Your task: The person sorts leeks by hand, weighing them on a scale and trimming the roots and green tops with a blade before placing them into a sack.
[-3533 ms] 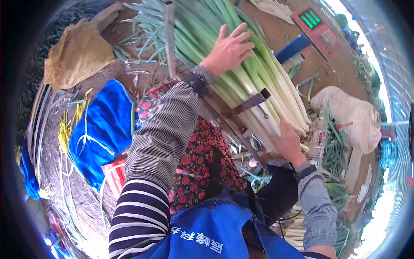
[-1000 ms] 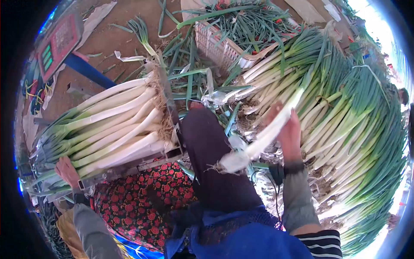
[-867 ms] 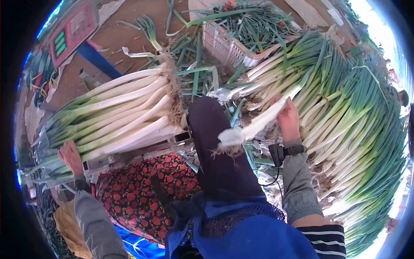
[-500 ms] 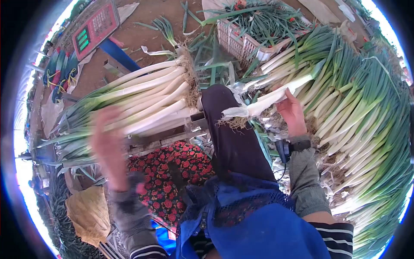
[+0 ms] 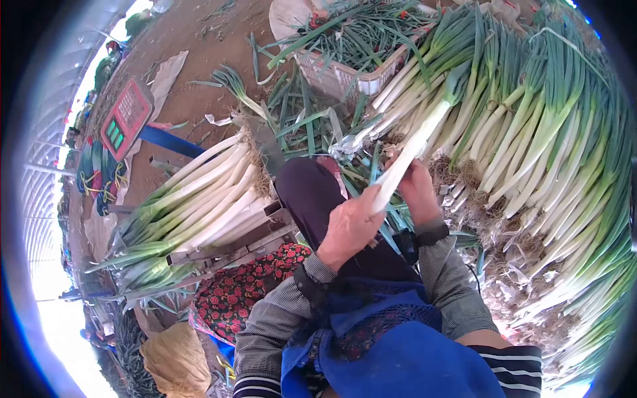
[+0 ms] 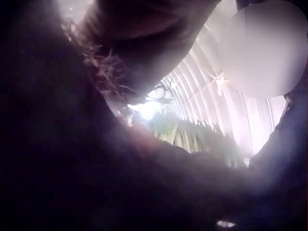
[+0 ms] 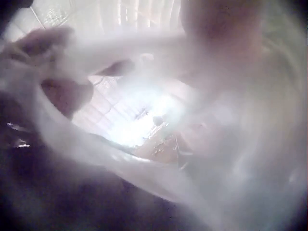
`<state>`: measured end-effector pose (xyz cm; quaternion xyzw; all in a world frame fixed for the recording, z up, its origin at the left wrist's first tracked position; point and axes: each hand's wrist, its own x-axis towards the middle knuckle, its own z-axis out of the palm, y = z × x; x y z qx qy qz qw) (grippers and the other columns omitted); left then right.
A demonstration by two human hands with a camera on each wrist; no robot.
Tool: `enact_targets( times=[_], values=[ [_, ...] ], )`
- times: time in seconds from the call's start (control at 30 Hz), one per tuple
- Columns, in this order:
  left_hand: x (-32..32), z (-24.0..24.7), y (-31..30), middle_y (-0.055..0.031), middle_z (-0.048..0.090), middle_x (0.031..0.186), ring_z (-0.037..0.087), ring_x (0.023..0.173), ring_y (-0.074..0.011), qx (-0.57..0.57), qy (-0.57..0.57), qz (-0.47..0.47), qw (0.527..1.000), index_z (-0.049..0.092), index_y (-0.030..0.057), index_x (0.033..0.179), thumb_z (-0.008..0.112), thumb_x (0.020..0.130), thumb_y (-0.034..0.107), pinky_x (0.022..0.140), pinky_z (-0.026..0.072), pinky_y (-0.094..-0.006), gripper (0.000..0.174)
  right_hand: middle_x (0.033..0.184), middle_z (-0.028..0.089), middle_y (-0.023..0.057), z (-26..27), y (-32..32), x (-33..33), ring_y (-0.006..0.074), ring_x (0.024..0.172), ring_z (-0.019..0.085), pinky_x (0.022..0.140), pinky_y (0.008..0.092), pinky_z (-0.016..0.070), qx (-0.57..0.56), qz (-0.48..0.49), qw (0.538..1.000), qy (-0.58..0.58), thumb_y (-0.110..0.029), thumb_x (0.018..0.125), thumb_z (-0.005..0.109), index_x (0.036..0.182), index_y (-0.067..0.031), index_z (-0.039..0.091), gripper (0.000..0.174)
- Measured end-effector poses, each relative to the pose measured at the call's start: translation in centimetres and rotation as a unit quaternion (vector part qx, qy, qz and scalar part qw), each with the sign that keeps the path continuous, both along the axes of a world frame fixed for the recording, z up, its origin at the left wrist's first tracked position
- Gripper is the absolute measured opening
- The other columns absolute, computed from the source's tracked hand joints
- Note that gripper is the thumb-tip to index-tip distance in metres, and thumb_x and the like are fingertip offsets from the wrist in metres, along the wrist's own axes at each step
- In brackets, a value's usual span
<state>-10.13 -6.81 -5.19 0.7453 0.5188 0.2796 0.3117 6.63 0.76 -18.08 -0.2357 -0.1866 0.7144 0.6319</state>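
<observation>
In the head view, one large green onion slants above the right knee, its white stem toward me and its green top away. My left hand has its fingers curled round the root end, which it hides. Farther up the stem, my right hand grips it from the right side. A pale, blurred strip crosses the right wrist view below some fingers. Dark shapes fill most of the left wrist view, with fuzzy roots at upper left.
A metal rack at left holds a bundle of green onions. A big heap of them spreads along the right. Behind stand a crate of leaf scraps and a red scale display.
Both hands were on the rack's bundle at first. Later the right hand held a single green onion at the heap; the left hand has since left the bundle and taken its root end.
</observation>
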Motion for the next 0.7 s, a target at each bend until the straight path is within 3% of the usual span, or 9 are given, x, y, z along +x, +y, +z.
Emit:
enact_targets(
  times=[0.07, 0.1, 0.17, 0.23, 0.3, 0.43, 0.57, 0.67, 0.7],
  values=[
    [1.1, 1.1, -0.3, -0.0193, 0.060, 0.080, 0.063, 0.068, -0.0316, -0.171, -0.066, -0.005, 0.983, 0.055, 0.0006, 0.109, 0.061, 0.076, 0.016, 0.060, 0.0483, -0.0396, 0.037, 0.097, 0.062, 0.0121, -2.8, 0.2, 0.3, 0.0236, 0.085, 0.061, 0.075, 0.0391, 0.0491, 0.005, -0.030, 0.985, -0.168, -0.022, 0.094, 0.043, 0.113, -0.0014, 0.051, 0.029],
    [1.7, 0.1, -0.6, -0.0134, 0.058, 0.073, 0.060, 0.061, -0.0214, -0.172, -0.140, -0.003, 0.975, 0.057, -0.0021, 0.104, 0.061, 0.075, 0.018, 0.058, 0.0460, -0.0339, 0.035, 0.095, 0.063, 0.0119, -3.9, 0.4, 0.5, 0.0236, 0.083, 0.061, 0.073, 0.0392, 0.0489, -0.020, -0.043, 0.972, -0.229, -0.022, 0.094, 0.043, 0.112, -0.0013, 0.052, 0.029],
    [2.0, 0.1, -0.6, -0.0072, 0.056, 0.072, 0.055, 0.061, -0.0147, -0.286, -0.200, -0.012, 0.937, 0.057, -0.0037, 0.103, 0.061, 0.076, 0.017, 0.057, 0.0440, -0.0296, 0.034, 0.091, 0.064, 0.0133, -5.3, 1.2, 1.2, 0.0258, 0.080, 0.061, 0.071, 0.0406, 0.0481, -0.169, -0.074, 0.948, -0.261, -0.022, 0.090, 0.045, 0.108, -0.0007, 0.057, 0.030],
    [1.9, 0.2, -0.6, -0.0026, 0.055, 0.072, 0.051, 0.061, -0.0096, -0.366, -0.262, -0.004, 0.893, 0.057, -0.0042, 0.102, 0.062, 0.077, 0.017, 0.056, 0.0420, -0.0260, 0.033, 0.069, 0.060, 0.0111, -11.9, 1.7, 2.8, 0.0242, 0.065, 0.060, 0.057, 0.0395, 0.0466, -0.137, -0.125, 0.785, -0.591, -0.022, 0.090, 0.046, 0.081, -0.0015, 0.056, 0.024],
    [1.5, 0.0, -0.6, 0.0001, 0.053, 0.074, 0.048, 0.063, -0.0061, -0.412, -0.329, 0.022, 0.849, 0.057, -0.0033, 0.100, 0.062, 0.078, 0.018, 0.056, 0.0400, -0.0230, 0.031, 0.080, 0.063, 0.0197, -11.9, -1.0, 4.4, 0.0349, 0.076, 0.062, 0.066, 0.0462, 0.0465, -0.140, -0.129, 0.620, -0.761, -0.023, 0.090, 0.046, 0.084, 0.0007, 0.058, 0.027],
    [0.7, 0.8, -0.9, 0.0027, 0.052, 0.076, 0.046, 0.065, -0.0037, -0.439, -0.388, 0.010, 0.811, 0.057, -0.0019, 0.103, 0.062, 0.079, 0.016, 0.057, 0.0383, -0.0206, 0.030, 0.085, 0.061, 0.0242, -16.9, -6.0, 9.1, 0.0412, 0.083, 0.059, 0.072, 0.0497, 0.0452, -0.142, -0.014, 0.573, -0.807, -0.019, 0.084, 0.049, 0.081, -0.0002, 0.061, 0.022],
    [-0.8, 1.1, -0.7, 0.0030, 0.052, 0.077, 0.046, 0.065, -0.0034, -0.435, -0.401, 0.006, 0.807, 0.056, -0.0028, 0.107, 0.060, 0.079, 0.015, 0.057, 0.0384, -0.0199, 0.033, 0.081, 0.062, 0.0216, -13.5, -9.4, 9.9, 0.0388, 0.079, 0.059, 0.071, 0.0485, 0.0466, -0.169, 0.070, 0.543, -0.820, -0.013, 0.076, 0.052, 0.077, -0.0021, 0.062, 0.015],
    [-1.4, 1.6, -0.4, 0.0029, 0.053, 0.077, 0.046, 0.064, -0.0031, -0.417, -0.416, 0.016, 0.808, 0.057, -0.0033, 0.107, 0.059, 0.079, 0.015, 0.057, 0.0377, -0.0192, 0.033, 0.079, 0.062, 0.0207, -18.9, -12.3, 12.8, 0.0385, 0.075, 0.059, 0.070, 0.0476, 0.0477, -0.063, 0.189, 0.464, -0.863, -0.012, 0.072, 0.054, 0.074, -0.0020, 0.063, 0.013],
    [-1.7, 1.7, -0.1, 0.0028, 0.053, 0.076, 0.046, 0.064, -0.0030, -0.418, -0.417, 0.022, 0.807, 0.057, -0.0033, 0.107, 0.059, 0.079, 0.015, 0.057, 0.0375, -0.0192, 0.033, 0.077, 0.061, 0.0217, -21.0, -13.8, 13.6, 0.0393, 0.073, 0.059, 0.070, 0.0472, 0.0480, -0.028, 0.171, 0.508, -0.844, -0.013, 0.070, 0.056, 0.076, -0.0021, 0.063, 0.014]
  ],
)
